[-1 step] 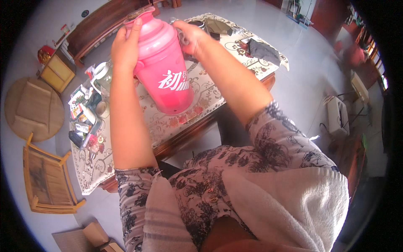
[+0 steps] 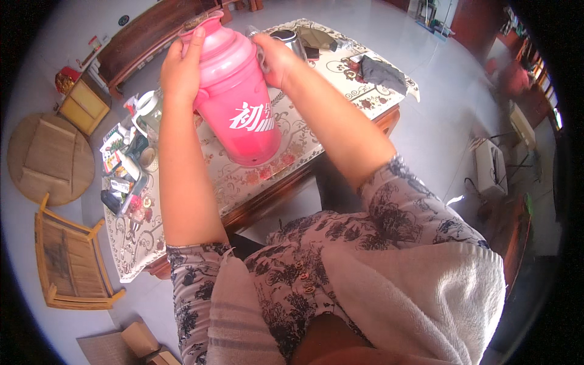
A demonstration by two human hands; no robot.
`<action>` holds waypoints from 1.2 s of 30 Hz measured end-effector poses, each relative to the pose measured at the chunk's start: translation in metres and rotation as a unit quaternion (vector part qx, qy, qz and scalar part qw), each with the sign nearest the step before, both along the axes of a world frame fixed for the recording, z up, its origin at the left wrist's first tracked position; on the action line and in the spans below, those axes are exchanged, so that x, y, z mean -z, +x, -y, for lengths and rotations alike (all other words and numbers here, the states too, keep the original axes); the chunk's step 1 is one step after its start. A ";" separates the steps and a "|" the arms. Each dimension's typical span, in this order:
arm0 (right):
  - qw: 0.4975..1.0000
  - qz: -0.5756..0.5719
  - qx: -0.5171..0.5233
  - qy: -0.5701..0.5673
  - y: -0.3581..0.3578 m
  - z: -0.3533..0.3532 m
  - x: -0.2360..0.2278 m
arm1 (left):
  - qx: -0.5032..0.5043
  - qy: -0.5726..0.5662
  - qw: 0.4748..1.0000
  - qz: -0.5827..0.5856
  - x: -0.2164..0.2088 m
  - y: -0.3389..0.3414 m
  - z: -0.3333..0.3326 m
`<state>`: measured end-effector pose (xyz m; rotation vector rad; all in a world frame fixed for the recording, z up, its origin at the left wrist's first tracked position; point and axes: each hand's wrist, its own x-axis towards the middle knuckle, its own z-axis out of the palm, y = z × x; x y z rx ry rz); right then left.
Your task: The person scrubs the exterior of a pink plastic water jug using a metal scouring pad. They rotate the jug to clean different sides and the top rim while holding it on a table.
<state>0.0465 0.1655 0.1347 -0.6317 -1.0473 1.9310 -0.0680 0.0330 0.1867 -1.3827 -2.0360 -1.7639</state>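
Pink thermos flask, clasped near its top between left hand and right hand above the counter; top-heavy hold, may slip and drop

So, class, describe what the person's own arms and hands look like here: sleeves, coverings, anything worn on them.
Both forearms are bare from above the elbow down. The left hand and right hand wear no gloves; no ring, watch or bracelet can be made out. Each upper arm ends in a short sleeve of pale fabric printed with dark blue flowers: the left sleeve and the right sleeve, which has a patterned hem.
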 end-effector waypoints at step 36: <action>0.938 0.121 -0.034 0.324 0.025 0.014 0.076 | 0.060 -0.012 0.997 0.038 -0.002 -0.012 -0.002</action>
